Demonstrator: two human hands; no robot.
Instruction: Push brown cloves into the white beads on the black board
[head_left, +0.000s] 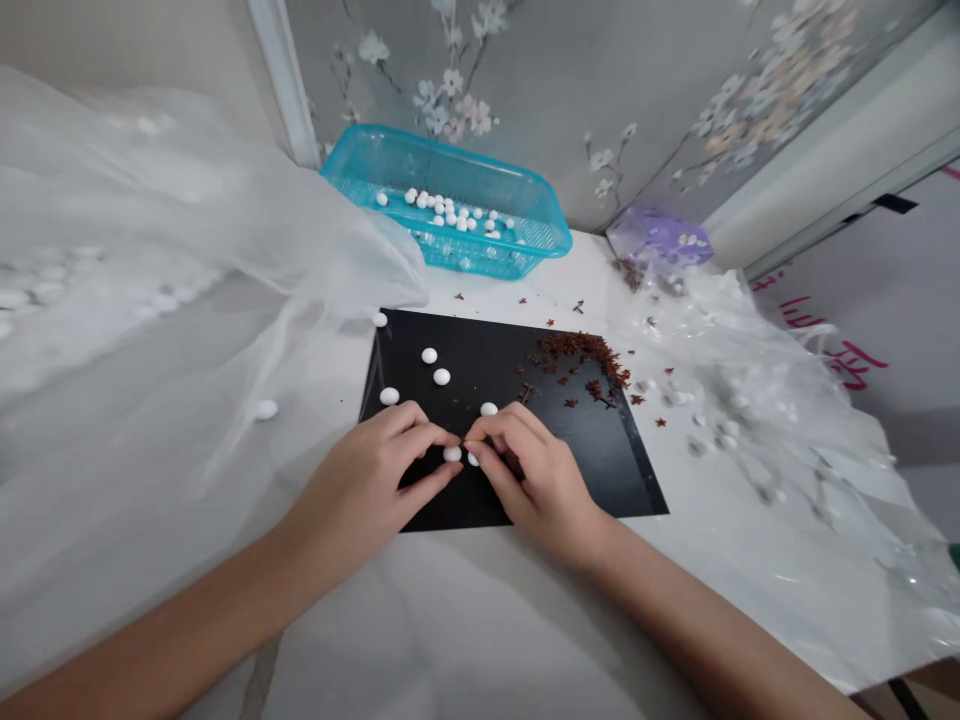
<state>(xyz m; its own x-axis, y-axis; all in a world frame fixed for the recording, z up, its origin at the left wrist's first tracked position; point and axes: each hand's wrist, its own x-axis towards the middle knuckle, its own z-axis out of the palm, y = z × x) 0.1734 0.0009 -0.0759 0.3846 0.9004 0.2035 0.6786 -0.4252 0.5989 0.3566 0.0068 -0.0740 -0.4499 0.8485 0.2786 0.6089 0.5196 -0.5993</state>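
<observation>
The left hand (pixel 360 490) and right hand (pixel 540 490) met at white beads (pixel 452 454) on a black sheet (pixel 592 470). Their fingers (pixel 427 435) curled; any grasp was unclear.

Turquoise basket (pixel 450 160) with a woven-looking mesh at the far end, white beads (pixel 441 376) on a matte black sheet (pixel 480 350), reddish-brown flakes (pixel 577 348) on its right, and grey wallpaper (pixel 600 100) behind with pale floral sprays. Lilac tub (pixel 658 236) far right.
</observation>
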